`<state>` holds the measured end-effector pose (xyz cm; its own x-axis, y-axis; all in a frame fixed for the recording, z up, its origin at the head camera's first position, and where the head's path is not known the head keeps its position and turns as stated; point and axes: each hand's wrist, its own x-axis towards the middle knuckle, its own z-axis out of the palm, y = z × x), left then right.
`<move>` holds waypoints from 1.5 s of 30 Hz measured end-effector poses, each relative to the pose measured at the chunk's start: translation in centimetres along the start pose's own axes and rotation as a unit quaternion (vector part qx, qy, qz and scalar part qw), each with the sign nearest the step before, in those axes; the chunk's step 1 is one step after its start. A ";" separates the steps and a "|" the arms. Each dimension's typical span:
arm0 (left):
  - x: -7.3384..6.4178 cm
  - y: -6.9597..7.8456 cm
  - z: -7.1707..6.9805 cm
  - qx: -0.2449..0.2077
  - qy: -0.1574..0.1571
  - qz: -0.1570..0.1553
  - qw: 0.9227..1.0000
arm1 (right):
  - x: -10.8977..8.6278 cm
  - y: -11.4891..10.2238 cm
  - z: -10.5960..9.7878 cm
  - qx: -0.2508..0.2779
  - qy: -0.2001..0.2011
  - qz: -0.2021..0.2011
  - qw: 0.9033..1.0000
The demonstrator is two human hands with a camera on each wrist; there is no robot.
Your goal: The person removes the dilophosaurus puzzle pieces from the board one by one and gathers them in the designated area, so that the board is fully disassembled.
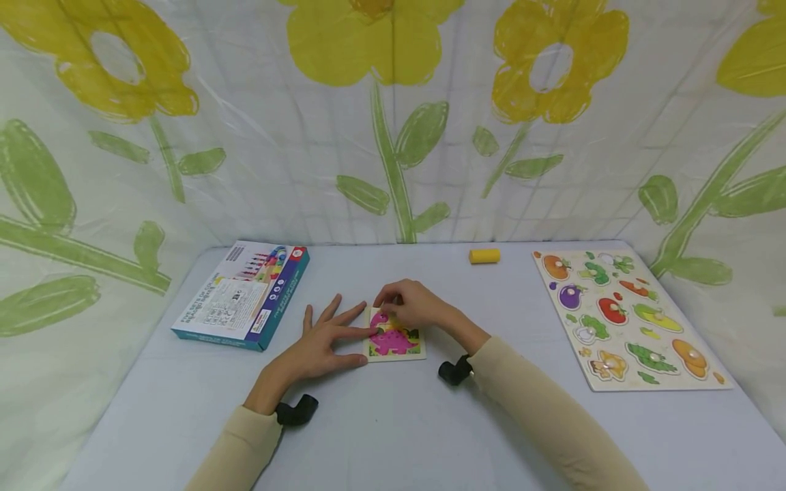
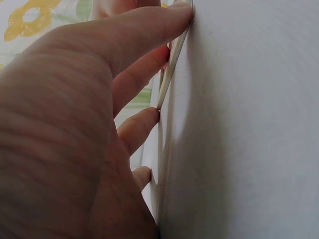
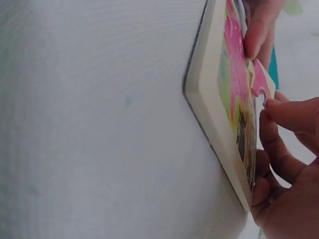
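The right hand (image 1: 416, 304) pinches a flat pink jigsaw piece (image 3: 260, 82) over the square, cream-rimmed dinosaur puzzle board (image 1: 399, 358); the left hand (image 1: 318, 351), fingers apart, touches it.

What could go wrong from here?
The right hand pinches the pink piece by its edge, tilted to the puzzle, so it might slip or go in crooked. The left hand touches the puzzle close by, so its fingers might get in the piece's way, or a push might shift the puzzle.
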<state>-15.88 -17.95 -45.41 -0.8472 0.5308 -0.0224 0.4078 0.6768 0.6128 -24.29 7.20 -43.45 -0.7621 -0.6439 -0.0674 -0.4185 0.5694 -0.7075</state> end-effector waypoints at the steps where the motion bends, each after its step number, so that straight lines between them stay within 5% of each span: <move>1: 0.0 0.0 0.0 0.000 -0.001 0.000 1.000 | 0.0 0.1 0.0 0.005 0.000 0.002 1.000; 16: 0.1 -0.2 0.1 0.003 -0.003 -0.004 1.000 | -0.4 1.2 -1.1 0.072 0.015 0.028 0.997; 45: 0.1 -0.1 0.1 -0.001 -0.004 -0.009 1.000 | -5.4 4.9 -6.1 0.040 -0.029 0.064 0.997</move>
<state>-15.98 -17.94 -45.54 -0.8516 0.5227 -0.0386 0.3927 0.6851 0.6135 -25.26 16.56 -42.27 -0.7756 -0.5988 -0.1997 -0.2775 0.6077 -0.7441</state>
